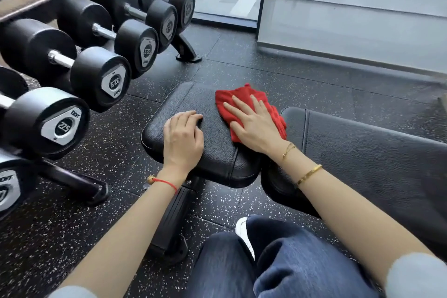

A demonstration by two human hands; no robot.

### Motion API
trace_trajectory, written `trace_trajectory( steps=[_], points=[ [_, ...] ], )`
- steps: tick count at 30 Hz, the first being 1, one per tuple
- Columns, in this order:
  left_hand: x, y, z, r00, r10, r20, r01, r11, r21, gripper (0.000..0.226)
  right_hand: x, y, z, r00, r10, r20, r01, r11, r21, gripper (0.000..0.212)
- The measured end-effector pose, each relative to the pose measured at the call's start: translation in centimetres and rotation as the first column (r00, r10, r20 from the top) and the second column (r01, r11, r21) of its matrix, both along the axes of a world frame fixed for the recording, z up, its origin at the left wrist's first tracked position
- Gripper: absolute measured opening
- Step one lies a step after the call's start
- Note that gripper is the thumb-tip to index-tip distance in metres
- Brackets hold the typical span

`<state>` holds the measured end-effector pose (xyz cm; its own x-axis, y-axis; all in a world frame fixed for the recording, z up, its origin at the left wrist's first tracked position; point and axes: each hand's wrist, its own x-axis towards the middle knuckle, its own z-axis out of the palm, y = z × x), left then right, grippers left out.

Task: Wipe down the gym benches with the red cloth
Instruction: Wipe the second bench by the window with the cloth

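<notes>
Under the right hand lies a red cloth on a black, pebble-grained desk. Left of the left hand, black dumbbells with silver caps; the floor is black, white-speckled.

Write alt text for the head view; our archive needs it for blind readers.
A person's right hand presses a red cloth flat on a black bench seat pad, left hand resting beside it; a dumbbell rack stands left.

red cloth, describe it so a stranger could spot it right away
Start at the black padded gym bench beside the dumbbell rack. On its seat pad, the right hand presses flat on the red cloth. It is the only bright, crumpled fabric among black equipment.
</notes>
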<state>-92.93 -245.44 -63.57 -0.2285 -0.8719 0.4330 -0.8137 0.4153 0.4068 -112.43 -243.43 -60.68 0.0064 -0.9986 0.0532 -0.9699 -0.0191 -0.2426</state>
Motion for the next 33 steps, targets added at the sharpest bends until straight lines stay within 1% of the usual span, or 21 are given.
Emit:
trace_trajectory(
  steps=[4,6,7,9,12,14,16,19,22,24,26,28,31,33],
  points=[
    [-0.1,0.0,-0.3,1.0,0.003,-0.013,-0.003,1.0,-0.015,0.036,0.2,5.2,-0.2,0.983,0.183,-0.016,-0.183,0.983,-0.008,0.058],
    [0.0,0.0,-0.4,1.0,0.001,-0.012,-0.001,1.0,-0.017,0.036,-1.1,7.5,-0.4,0.98,0.192,-0.056,-0.193,0.981,-0.001,0.059],
    [0.0,0.0,-0.4,1.0,-0.002,-0.011,0.002,1.0,-0.016,0.036,-2.0,8.1,-0.4,0.983,0.162,-0.082,-0.163,0.987,0.0,0.06],
    [-0.1,0.0,-0.4,1.0,-0.008,-0.012,0.008,1.0,-0.012,0.036,-4.2,8.0,-0.4,0.992,0.037,-0.117,-0.037,0.999,0.001,0.059],
    [0.0,0.2,-0.3,1.0,-0.008,-0.011,0.008,1.0,-0.01,0.037,-5.8,5.0,0.0,0.978,-0.165,-0.126,0.166,0.986,-0.003,0.057],
    [0.0,0.2,-0.2,1.0,-0.01,-0.015,0.009,1.0,-0.007,0.037,-5.1,2.9,0.2,0.971,-0.214,-0.108,0.217,0.976,0.013,0.056],
    [0.0,0.3,-0.2,1.0,-0.012,-0.016,0.011,1.0,-0.005,0.037,-3.4,1.9,0.3,0.982,-0.182,-0.057,0.184,0.983,0.023,0.056],
    [0.1,0.2,-0.1,1.0,-0.01,-0.016,0.01,1.0,-0.009,0.038,-1.1,4.0,0.2,0.999,-0.037,0.006,0.037,0.999,0.008,0.057],
    [0.1,0.2,-0.1,1.0,-0.016,-0.011,0.016,1.0,-0.017,0.037,-1.1,8.0,0.3,0.993,0.119,-0.021,-0.119,0.993,0.004,0.059],
    [0.2,0.1,-0.1,1.0,-0.024,-0.008,0.024,1.0,-0.017,0.037,-2.4,10.3,0.2,0.987,0.146,-0.067,-0.146,0.989,0.014,0.06],
    [0.4,0.1,-0.2,1.0,-0.027,-0.01,0.027,1.0,-0.014,0.037,-4.3,11.5,0.2,0.993,0.083,-0.085,-0.084,0.997,0.0,0.058],
    [0.3,0.3,-0.1,0.999,-0.035,-0.009,0.035,0.999,-0.009,0.037,-6.4,11.6,0.1,0.996,-0.034,-0.088,0.033,0.999,-0.014,0.055],
    [0.3,0.4,0.1,0.999,-0.036,-0.003,0.036,0.999,-0.009,0.037,-8.0,9.2,0.2,0.973,-0.192,-0.13,0.19,0.981,-0.03,0.055],
    [0.3,0.5,0.0,1.0,-0.026,-0.006,0.026,1.0,-0.004,0.036,-7.2,7.2,0.2,0.959,-0.266,-0.101,0.264,0.964,-0.037,0.054]
  ],
)
